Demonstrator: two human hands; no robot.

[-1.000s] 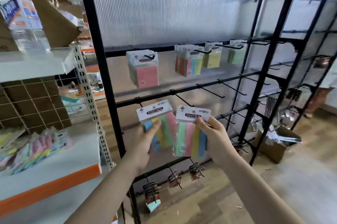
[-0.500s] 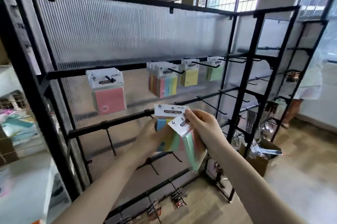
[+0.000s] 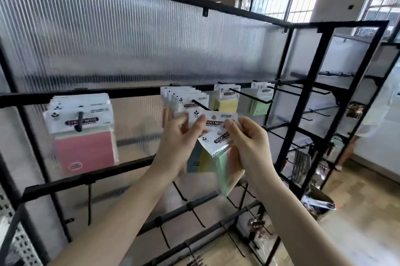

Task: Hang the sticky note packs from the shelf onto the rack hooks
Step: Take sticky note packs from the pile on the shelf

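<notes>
Your left hand (image 3: 179,136) pinches the white header of one sticky note pack (image 3: 213,119), held just below the hook (image 3: 200,104) that already carries a row of packs. Your right hand (image 3: 249,140) grips a second pack (image 3: 223,155), tilted in front of it.

Two bare forearms and hands, seen from the wearer's own viewpoint.
The left hand (image 3: 180,136) and right hand (image 3: 249,142) wear no gloves, rings or watch (no sleeve reaches either forearm), with short, unpainted fingernails.
</notes>
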